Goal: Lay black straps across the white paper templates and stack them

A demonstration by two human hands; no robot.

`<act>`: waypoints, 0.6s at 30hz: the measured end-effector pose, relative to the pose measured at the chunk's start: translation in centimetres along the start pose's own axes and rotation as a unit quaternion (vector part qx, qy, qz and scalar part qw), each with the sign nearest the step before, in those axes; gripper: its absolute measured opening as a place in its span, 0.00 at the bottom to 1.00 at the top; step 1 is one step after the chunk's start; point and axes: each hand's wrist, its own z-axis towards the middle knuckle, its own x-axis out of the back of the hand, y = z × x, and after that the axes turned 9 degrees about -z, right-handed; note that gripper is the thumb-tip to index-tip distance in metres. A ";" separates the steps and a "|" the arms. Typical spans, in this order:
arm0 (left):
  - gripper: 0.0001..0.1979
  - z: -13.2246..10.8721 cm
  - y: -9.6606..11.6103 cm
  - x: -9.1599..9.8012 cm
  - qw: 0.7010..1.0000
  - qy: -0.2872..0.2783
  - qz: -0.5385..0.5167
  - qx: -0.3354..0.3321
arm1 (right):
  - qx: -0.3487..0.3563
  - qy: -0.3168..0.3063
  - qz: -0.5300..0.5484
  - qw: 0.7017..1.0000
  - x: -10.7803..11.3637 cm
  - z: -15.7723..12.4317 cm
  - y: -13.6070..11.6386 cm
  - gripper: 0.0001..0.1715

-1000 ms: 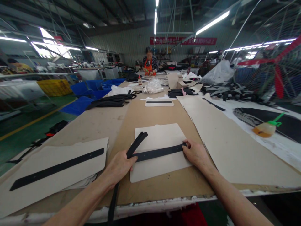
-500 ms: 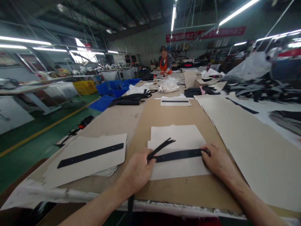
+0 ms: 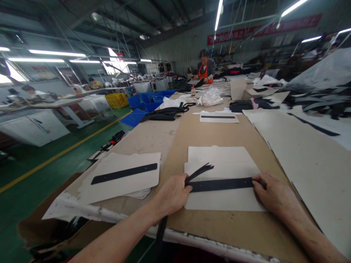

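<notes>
A white card panel (image 3: 225, 160) lies on the brown table top in front of me. One black strap (image 3: 221, 185) lies flat across it, left to right. My left hand (image 3: 172, 193) is closed on a bundle of black straps (image 3: 199, 171); their ends stick up past my fingers and the rest hang over the table's near edge. The fingers of my right hand (image 3: 274, 195) press down on the right end of the flat strap.
A stack of white panels (image 3: 123, 177) with a black strap on top lies to the left. Another panel with a strap (image 3: 218, 117) lies further up the table. Large pale sheets (image 3: 298, 153) cover the right side. A person in an orange apron (image 3: 204, 69) works at the far end.
My view has swung left, so the panel and hands now sit further right in the picture. The strap ends in my left hand have dropped lower. Both hands keep their hold.
</notes>
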 end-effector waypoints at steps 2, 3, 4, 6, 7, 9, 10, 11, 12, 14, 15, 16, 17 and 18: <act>0.10 0.6 -0.4 0.1 1.000 -0.005 -0.015 0.003 | 0.002 -0.003 -0.007 1.000 0.0 0.0 0.0 0.11; 0.09 0.9 -0.5 0.2 1.000 -0.005 -0.019 0.006 | 0.004 -0.006 -0.009 1.000 0.1 0.0 0.0 0.11; 0.08 1.1 -0.5 0.2 1.000 -0.003 -0.025 0.017 | 0.006 -0.009 -0.010 1.000 0.1 -0.1 0.1 0.11; 0.06 1.4 -0.5 0.4 0.999 0.003 -0.037 0.038 | 0.008 -0.013 -0.013 1.000 0.0 -0.1 0.1 0.11; 0.05 1.5 -0.4 0.4 0.998 0.004 -0.041 0.047 | 0.009 -0.012 -0.013 1.000 0.0 -0.1 0.1 0.11; 0.04 1.6 -0.2 0.6 0.997 0.005 -0.046 0.055 | 0.011 -0.006 -0.012 1.000 -0.1 0.0 0.2 0.11; 0.04 1.7 -0.2 0.6 0.998 0.005 -0.046 0.054 | 0.010 -0.004 -0.011 1.000 -0.1 0.0 0.2 0.11; 0.04 1.8 -0.2 0.6 0.998 0.005 -0.045 0.051 | 0.009 -0.001 -0.010 1.000 -0.2 0.0 0.2 0.11; 0.04 1.9 -0.2 0.6 0.998 0.006 -0.044 0.049 | 0.010 0.001 -0.009 1.000 -0.2 0.0 0.2 0.11; 0.04 2.2 -0.4 0.6 0.998 0.005 -0.042 0.045 | 0.011 0.002 -0.009 1.000 -0.3 0.0 0.3 0.11; 0.05 2.3 -0.6 0.5 0.998 0.003 -0.041 0.045 | 0.012 0.003 -0.009 1.000 -0.3 0.0 0.3 0.11; 0.05 2.4 -0.8 0.4 0.998 0.004 -0.039 0.044 | 0.014 0.003 -0.009 1.000 -0.3 0.0 0.3 0.11; 0.05 2.5 -0.9 0.3 0.998 0.006 -0.035 0.042 | 0.016 0.003 -0.009 1.000 -0.3 0.0 0.4 0.11; 0.05 2.6 -1.0 0.3 0.999 0.009 -0.031 0.042 | 0.018 0.002 -0.010 1.000 -0.3 0.0 0.4 0.11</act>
